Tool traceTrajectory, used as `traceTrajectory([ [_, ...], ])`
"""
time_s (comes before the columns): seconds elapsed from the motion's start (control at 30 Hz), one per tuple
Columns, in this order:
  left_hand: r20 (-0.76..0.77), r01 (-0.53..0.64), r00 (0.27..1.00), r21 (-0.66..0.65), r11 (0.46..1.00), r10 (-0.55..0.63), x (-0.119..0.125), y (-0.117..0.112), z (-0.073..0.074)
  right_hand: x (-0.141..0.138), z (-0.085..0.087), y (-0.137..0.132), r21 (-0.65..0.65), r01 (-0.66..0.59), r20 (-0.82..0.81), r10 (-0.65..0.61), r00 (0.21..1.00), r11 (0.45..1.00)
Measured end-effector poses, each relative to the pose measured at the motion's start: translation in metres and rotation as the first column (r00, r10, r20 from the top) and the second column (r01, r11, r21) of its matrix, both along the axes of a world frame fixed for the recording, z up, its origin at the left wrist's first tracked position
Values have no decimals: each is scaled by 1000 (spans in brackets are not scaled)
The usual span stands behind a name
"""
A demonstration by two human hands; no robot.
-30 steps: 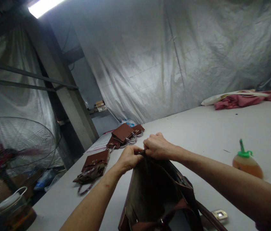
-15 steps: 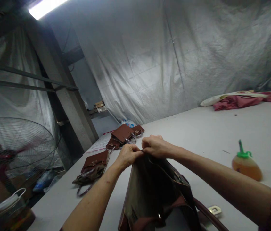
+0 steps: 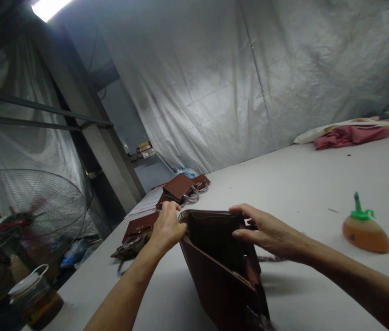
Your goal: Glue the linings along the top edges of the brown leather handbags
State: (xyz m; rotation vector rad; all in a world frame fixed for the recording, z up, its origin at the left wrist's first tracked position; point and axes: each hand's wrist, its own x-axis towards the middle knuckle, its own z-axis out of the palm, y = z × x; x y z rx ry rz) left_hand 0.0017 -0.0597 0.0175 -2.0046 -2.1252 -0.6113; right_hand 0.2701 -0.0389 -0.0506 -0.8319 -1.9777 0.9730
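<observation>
Right in front of the person, at the near side of the pale bench (image 3: pixel 301 184), a dark brown bag (image 3: pixel 211 271) stands with its mouth open, its lower part running out of view. The left hand (image 3: pixel 167 227) is at the rim's far left corner, thumb against the edge; from where I stand I cannot tell whether its fingers pinch the wall. At the far right corner, the right hand (image 3: pixel 270 234) has thumb and fingers parted, the thumb over the mouth and the fingers by the rim, not closed together.

Just past the left hand, along the bench's left edge, lies another brown bag (image 3: pixel 141 225), partly hidden by that arm. More brown bags (image 3: pixel 180 186) are heaped toward the far left corner, their handles looking wrapped in clear plastic. A lidded jar (image 3: pixel 37 299) with dark contents is by the left edge, and past that edge is a large fan (image 3: pixel 25 218), its blades blurred.

Over to the right, well apart from the right hand, sits a squeeze bottle (image 3: pixel 367 232) of amber liquid with a green nozzle. Pink cloth (image 3: pixel 356 134) lies bunched along the far edge toward the right, below silvery sheeting (image 3: pixel 211 87).
</observation>
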Motion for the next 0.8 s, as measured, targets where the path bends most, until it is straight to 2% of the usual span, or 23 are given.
traceTrajectory([
  [0.03, -39, 116, 993, 31, 993, -114, 4, 2, 3, -2, -3, 2, 21, 38, -5, -38, 999, 999],
  [0.1, -93, 335, 939, 17, 942, -333, 12, 6, 7, -5, -6, 8, 42, 84, -20, -83, 996, 996],
  [0.13, -95, 401, 911, -22, 916, -401, 15, 7, 8, -7, -7, 11, 38, 92, -30, -91, 995, 995],
  [0.2, -80, 445, 888, -96, 890, -453, 21, 12, 9, -9, -8, 14, 23, 101, -56, -100, 993, 995],
  [0.37, -36, 405, 911, -109, 908, -411, 19, 25, 3, -13, -9, 17, -16, 116, -118, -117, 986, 993],
  [0.5, 125, 418, 906, -123, 900, -404, 10, 33, -2, -17, -10, 23, -36, 140, -145, -144, 979, 989],
  [0.6, 203, 382, 912, -95, 919, -357, 6, 34, -3, -19, -11, 29, -40, 158, -166, -162, 973, 987],
  [0.8, 122, 212, 971, -38, 977, -206, 13, 31, -5, -25, -5, 32, -30, 222, -130, -224, 966, 974],
])
